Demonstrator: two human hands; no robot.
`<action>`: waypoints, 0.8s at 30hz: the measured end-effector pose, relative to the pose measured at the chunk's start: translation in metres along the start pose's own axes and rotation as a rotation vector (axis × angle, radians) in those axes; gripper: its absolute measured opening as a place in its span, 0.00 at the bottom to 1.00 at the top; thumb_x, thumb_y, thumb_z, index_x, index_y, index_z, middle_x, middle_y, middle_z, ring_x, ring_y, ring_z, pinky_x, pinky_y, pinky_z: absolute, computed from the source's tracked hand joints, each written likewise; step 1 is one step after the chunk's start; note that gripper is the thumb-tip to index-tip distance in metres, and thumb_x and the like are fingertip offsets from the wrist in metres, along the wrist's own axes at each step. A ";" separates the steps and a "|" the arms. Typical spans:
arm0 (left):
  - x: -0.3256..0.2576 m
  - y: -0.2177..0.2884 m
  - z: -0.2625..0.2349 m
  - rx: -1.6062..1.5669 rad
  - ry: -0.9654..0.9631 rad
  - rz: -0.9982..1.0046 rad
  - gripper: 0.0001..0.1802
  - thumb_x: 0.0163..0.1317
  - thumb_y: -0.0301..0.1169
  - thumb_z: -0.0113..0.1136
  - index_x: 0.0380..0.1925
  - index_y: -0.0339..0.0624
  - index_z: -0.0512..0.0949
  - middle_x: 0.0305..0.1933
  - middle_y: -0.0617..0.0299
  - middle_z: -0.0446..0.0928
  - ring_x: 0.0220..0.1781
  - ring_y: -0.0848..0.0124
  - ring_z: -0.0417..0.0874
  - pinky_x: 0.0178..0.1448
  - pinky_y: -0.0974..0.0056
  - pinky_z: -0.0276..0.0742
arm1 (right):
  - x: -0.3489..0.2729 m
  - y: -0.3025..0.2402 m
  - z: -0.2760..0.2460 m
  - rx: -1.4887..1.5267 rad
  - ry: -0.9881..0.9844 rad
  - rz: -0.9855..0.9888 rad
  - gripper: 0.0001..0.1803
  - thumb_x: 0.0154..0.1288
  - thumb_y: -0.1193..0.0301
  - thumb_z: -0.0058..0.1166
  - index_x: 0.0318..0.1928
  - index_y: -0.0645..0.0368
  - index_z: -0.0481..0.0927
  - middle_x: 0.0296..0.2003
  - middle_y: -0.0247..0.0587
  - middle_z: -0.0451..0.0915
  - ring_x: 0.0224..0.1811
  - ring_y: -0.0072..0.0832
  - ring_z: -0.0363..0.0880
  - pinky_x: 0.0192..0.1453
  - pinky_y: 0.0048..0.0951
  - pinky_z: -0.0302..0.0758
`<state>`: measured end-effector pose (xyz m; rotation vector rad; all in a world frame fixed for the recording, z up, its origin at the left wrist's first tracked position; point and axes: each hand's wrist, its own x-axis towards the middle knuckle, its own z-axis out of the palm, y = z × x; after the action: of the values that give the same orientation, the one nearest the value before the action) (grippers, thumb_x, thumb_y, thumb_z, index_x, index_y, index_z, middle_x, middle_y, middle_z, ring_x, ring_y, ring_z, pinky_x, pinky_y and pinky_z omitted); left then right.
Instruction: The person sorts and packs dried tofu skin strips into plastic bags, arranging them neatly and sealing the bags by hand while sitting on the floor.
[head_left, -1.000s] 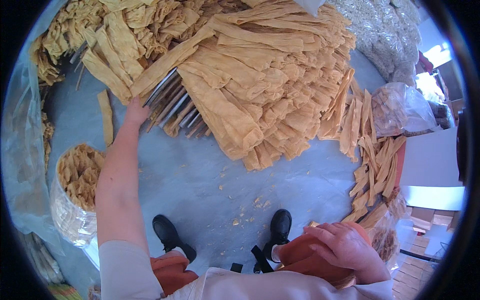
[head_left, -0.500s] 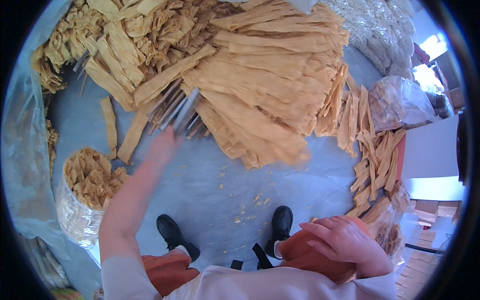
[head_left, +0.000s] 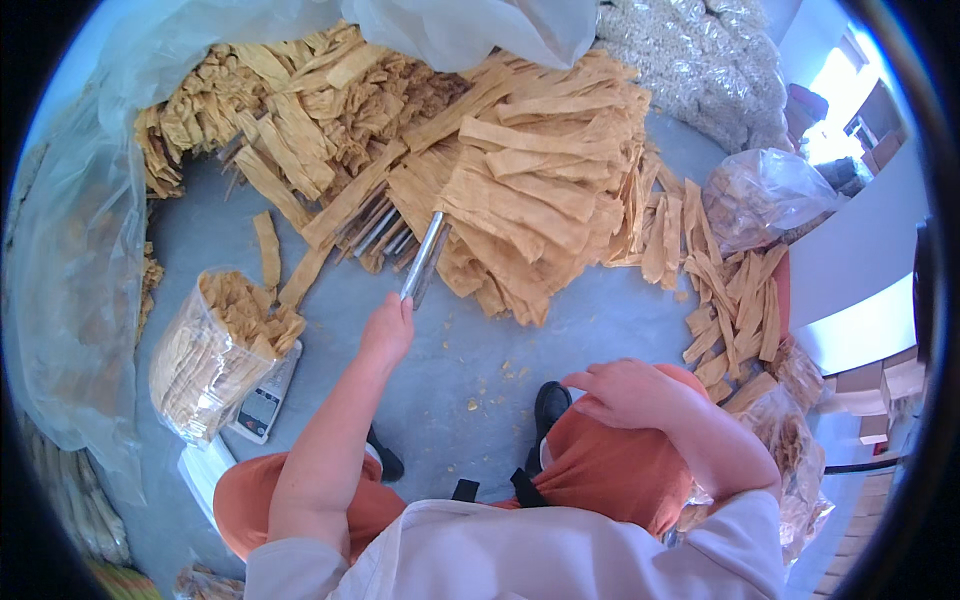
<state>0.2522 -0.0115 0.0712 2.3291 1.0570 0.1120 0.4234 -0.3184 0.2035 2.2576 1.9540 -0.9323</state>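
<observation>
My left hand (head_left: 388,330) is closed around the near end of shiny metal rods (head_left: 426,258), possibly two lying together. Their far end reaches the edge of a broad heap of tan, wrinkled strips (head_left: 530,185) that look like dried bean curd sheets. Left of that end, several more rods (head_left: 375,232) stick out from under the strips. My right hand (head_left: 622,392) lies on my right knee, holding nothing, with its fingers extended and slightly bent.
A clear bag of tan pieces (head_left: 205,365) leans on a white scale (head_left: 265,405) at left. Loose strips (head_left: 740,305) lie at right, near a filled clear bag (head_left: 765,195). Plastic sheeting (head_left: 75,290) hangs along the left. A pale wrapped bundle (head_left: 695,75) sits at the back.
My left hand has drawn back and to the right, with the rods now angled at the heap's edge. The view has shifted. My right hand stays on the knee.
</observation>
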 end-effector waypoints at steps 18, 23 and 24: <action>-0.339 0.073 -0.119 -0.583 -0.319 -0.326 0.12 0.73 0.36 0.43 0.37 0.38 0.66 0.20 0.64 0.68 0.19 0.74 0.72 0.23 0.65 0.70 | 0.220 -0.071 0.044 2.077 0.421 0.091 0.15 0.71 0.64 0.48 0.47 0.65 0.73 0.41 0.49 0.80 0.43 0.38 0.81 0.50 0.41 0.80; -0.458 0.013 -0.169 -1.167 -0.148 -0.948 0.10 0.70 0.36 0.47 0.41 0.42 0.69 0.31 0.56 0.76 0.32 0.66 0.80 0.36 0.59 0.74 | 0.237 -0.095 0.033 2.412 0.352 -0.064 0.12 0.69 0.70 0.49 0.47 0.66 0.71 0.38 0.49 0.79 0.39 0.39 0.81 0.46 0.42 0.82; -0.480 0.003 -0.171 -0.967 -0.231 -0.791 0.12 0.72 0.36 0.45 0.48 0.41 0.69 0.39 0.57 0.75 0.41 0.67 0.76 0.46 0.60 0.70 | 0.239 -0.098 0.034 2.423 0.439 -0.053 0.11 0.69 0.73 0.49 0.46 0.68 0.71 0.38 0.51 0.79 0.40 0.39 0.81 0.47 0.41 0.83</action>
<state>-0.1254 -0.2756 0.2892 0.9658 1.3242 0.0279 0.3302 -0.0950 0.1060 -0.6135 0.1140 1.2058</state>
